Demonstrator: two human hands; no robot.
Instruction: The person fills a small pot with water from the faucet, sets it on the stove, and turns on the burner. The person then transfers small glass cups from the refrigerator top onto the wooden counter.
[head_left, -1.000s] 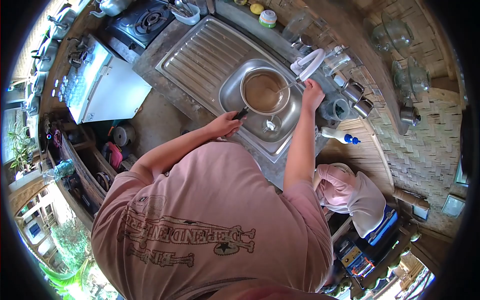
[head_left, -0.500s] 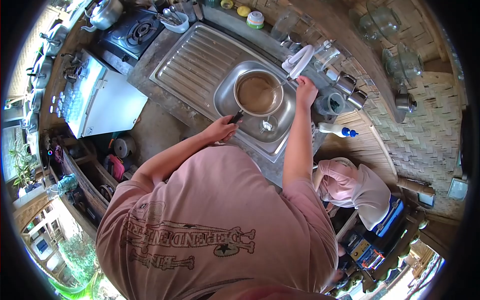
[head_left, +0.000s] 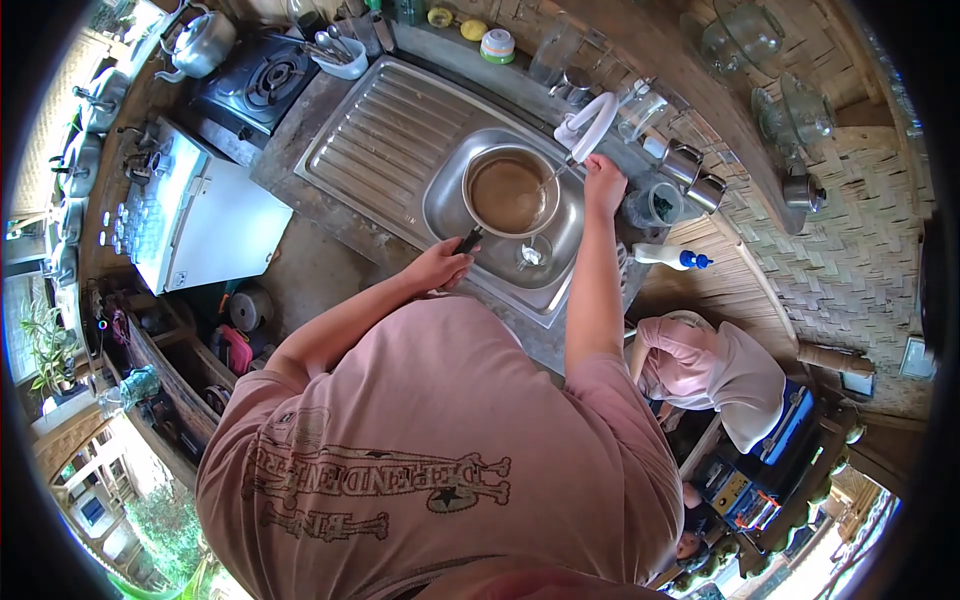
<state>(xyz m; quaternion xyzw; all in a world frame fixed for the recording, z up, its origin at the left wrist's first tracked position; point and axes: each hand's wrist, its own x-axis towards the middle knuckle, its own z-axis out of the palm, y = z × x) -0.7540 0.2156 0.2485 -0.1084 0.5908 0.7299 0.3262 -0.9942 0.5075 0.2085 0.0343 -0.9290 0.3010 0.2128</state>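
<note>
My left hand (head_left: 440,266) is closed around the black handle (head_left: 467,241) of a saucepan (head_left: 466,195), held over the steel sink basin (head_left: 440,190). Cloudy brown liquid (head_left: 505,192) fills much of the pan. A thin stream of water runs into it from the white faucet (head_left: 603,112). At the end of the spout, my right hand (head_left: 605,185) is closed, with its fingertips against the nozzle; the fingers are partly hidden. Below the pan, a small clear glass (head_left: 533,252) with something white lies in the basin.
The ribbed drainboard (head_left: 385,130) adjoins the basin on the left, with a gas stove (head_left: 265,85) beyond. Right of the sink stand a glass container (head_left: 655,207), metal mugs (head_left: 682,160) and a white bottle (head_left: 665,255). Another person (head_left: 710,370) is at the lower right.
The view has shifted slightly. Both hands keep their places on the pan handle and at the spout. Water still runs, and the brown liquid's surface looks more even.
</note>
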